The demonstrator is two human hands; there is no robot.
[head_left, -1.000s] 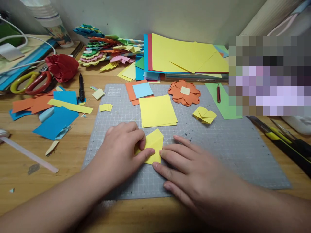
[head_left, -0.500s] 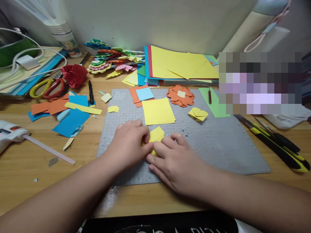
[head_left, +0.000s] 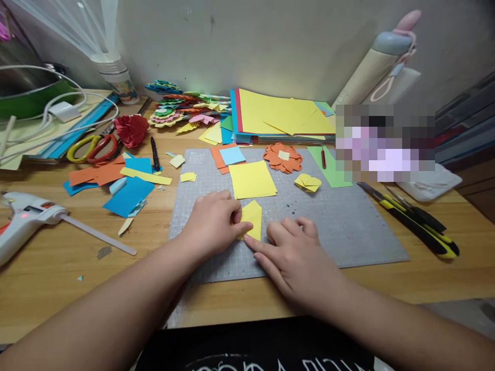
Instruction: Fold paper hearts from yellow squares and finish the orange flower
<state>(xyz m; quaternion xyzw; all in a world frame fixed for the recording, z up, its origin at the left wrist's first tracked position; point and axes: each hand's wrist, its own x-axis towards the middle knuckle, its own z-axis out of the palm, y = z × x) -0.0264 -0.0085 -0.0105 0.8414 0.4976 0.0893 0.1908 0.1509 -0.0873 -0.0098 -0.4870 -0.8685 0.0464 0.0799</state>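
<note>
A small folded piece of yellow paper (head_left: 254, 219) with a pointed top lies on the grey cutting mat (head_left: 328, 232). My left hand (head_left: 212, 219) grips its left side, thumb on top and fingers curled. From the right, my right hand (head_left: 296, 252) touches its lower edge with a stretched index fingertip, the thumb apart and the other fingers loosely bent. Just beyond lies a stack of yellow paper squares (head_left: 253, 179). Further off are an orange paper flower (head_left: 282, 158) with a pale centre and a folded yellow paper heart (head_left: 308, 182).
A glue gun (head_left: 34, 216) with its stick lies at left, near paper scraps (head_left: 129, 197) and scissors (head_left: 93, 148). A utility knife (head_left: 419, 226) lies across the mat's right edge. Behind are coloured sheets (head_left: 278, 111), paper flowers (head_left: 170, 111) and a cup of straws (head_left: 120, 85).
My right hand has drawn away to the right, baring more of the folded yellow paper; only its index fingertip stays at the lower edge. My left hand keeps its grip. The view has shifted slightly.
</note>
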